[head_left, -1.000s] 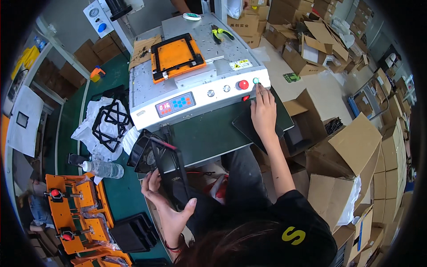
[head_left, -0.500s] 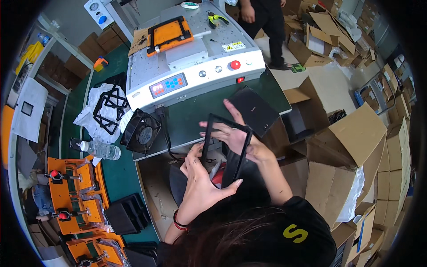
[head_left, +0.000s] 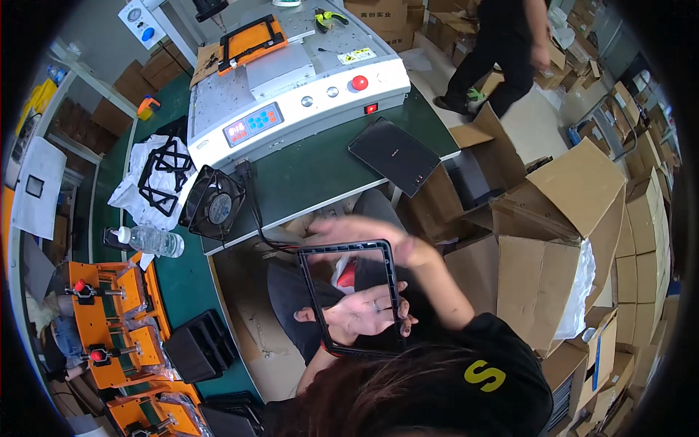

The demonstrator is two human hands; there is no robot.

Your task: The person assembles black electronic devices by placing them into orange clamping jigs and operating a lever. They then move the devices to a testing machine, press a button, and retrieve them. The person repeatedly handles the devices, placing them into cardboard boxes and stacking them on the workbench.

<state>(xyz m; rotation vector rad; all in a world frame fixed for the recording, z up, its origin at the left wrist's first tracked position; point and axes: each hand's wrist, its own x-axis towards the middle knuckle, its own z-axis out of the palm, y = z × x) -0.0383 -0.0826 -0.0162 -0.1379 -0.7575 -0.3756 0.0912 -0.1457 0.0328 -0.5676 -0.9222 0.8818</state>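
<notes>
A thin black rectangular frame [head_left: 390, 273] is tilted up in front of me, its middle an empty opening. My left hand [head_left: 360, 313] grips it from behind: the palm shows through the opening, the thumb lies at the left side and the fingers curl at the right side. A red band circles that wrist. Just past the frame's far edge, my right hand [head_left: 360, 233] is smeared by motion, its fingers stretched leftward and apparently holding nothing. A flat black panel [head_left: 397, 156] lies on the green table, its corner jutting over the front edge.
A white machine [head_left: 298, 109] with buttons and an orange fixture [head_left: 253, 44] stands ahead. Left are a fan [head_left: 212, 202], a water bottle [head_left: 153, 241], black frames [head_left: 166, 175] and orange clamp jigs [head_left: 109, 317]. Open cartons [head_left: 539, 284] crowd the right; a person [head_left: 502, 54] is beyond.
The frame has come lower and nearer and been turned to face me. My left hand has shifted behind it; my right hand has swung leftward past its far edge. The background person has moved right.
</notes>
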